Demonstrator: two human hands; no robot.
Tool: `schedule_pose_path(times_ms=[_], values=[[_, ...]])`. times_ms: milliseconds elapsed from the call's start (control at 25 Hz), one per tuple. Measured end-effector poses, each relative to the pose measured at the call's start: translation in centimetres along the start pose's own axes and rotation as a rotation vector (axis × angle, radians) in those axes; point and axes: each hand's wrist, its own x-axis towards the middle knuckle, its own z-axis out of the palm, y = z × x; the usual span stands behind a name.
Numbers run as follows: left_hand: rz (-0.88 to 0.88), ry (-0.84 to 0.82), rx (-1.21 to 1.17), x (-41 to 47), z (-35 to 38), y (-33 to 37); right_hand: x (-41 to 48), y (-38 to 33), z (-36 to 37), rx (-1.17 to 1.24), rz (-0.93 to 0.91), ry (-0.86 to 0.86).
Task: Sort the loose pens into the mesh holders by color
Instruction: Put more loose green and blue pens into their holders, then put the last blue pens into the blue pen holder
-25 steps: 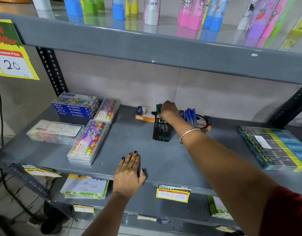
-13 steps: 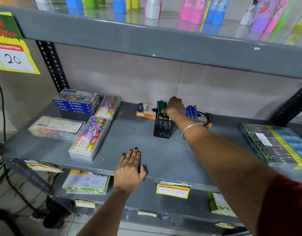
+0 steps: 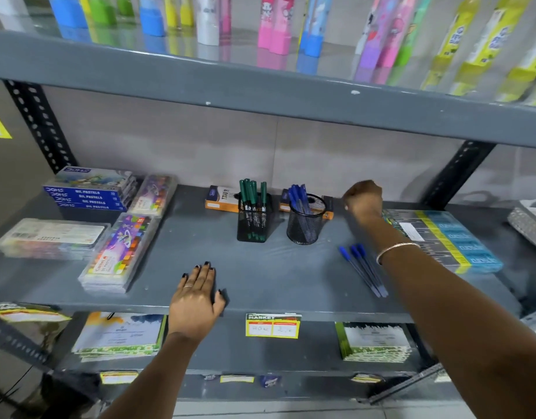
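Left hand [image 3: 197, 300] flat on the shelf [image 3: 260, 267] at its front edge, fingers [image 3: 204, 275] spread, palm down, holding nothing. Right hand [image 3: 363, 198] out toward the back right of the shelf, curled into a loose fist, knuckles up; can't tell whether anything is inside it. It sits just right of the round mesh holder, at the back corner of the pen pack.

Square mesh holder [image 3: 254, 219] stands mid-shelf toward the back, green pens [image 3: 252, 192] upright in it. Round mesh holder [image 3: 306, 220] just to its right, blue pens [image 3: 298, 196] leaning inside. The two holders are close but apart. Orange box [image 3: 219, 201] lies behind them against the back edge.

Three loose blue pens [image 3: 363, 270] lie side by side on the shelf, right of centre, caps toward the back, partly under the right forearm.

Flat pen pack [image 3: 442, 237] on the right end. Crayon and pastel boxes [image 3: 88, 192] at the left end.
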Motion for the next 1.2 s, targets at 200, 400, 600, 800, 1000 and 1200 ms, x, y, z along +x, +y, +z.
schedule_pose_path(times_ms=[200,400,600,800,1000,1200], values=[[-0.003,-0.049,0.026,-0.2,-0.5,0.2,-2.3,7.0,0.5,-0.213,0.104,-0.19],[0.047,-0.072,0.022,-0.7,-0.4,2.8,-4.8,9.0,2.4,-0.323,0.058,-0.173],[0.044,-0.076,0.057,-0.4,0.3,3.7,-5.4,8.5,3.0,-0.348,0.037,-0.144],[0.043,-0.039,0.057,-0.3,0.6,3.6,-2.9,2.1,0.4,0.06,-0.003,0.12],[0.053,-0.003,0.033,-0.3,0.8,3.6,-0.5,-5.8,0.6,0.044,-0.222,0.146],[0.06,-0.016,0.025,-0.3,0.7,3.5,-1.0,-5.7,4.6,-0.226,-0.15,-0.123]])
